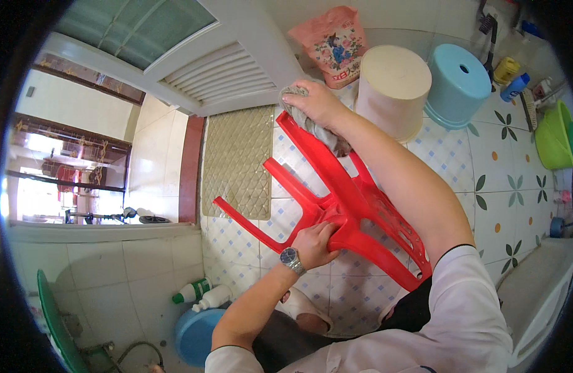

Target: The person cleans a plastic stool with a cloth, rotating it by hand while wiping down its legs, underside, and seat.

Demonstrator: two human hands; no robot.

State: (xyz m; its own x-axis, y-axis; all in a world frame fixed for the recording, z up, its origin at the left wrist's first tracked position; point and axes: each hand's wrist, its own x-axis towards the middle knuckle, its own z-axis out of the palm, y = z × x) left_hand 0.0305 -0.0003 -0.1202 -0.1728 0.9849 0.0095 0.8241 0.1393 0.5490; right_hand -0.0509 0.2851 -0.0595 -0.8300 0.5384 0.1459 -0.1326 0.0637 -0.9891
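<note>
A red plastic chair (343,208) lies tipped in front of me, its legs pointing up and to the left and its slotted part near my right arm. My left hand (316,244), with a metal wristwatch (291,260) on its wrist, grips the chair's frame where the legs meet. Farther off, my right hand (317,104) is closed on a crumpled grey cloth (316,128). That cloth wraps the far end of one chair leg and hangs down along it. Part of the chair is hidden behind my right forearm.
Beyond the chair stand a cream bucket (392,87), a light blue stool (458,84) and a pink bag (336,50). A quilted mat (237,161) lies by the white louvered door (221,71). Bottles (193,291) and a blue basin (196,336) sit at lower left; a green basin (552,137) is at right.
</note>
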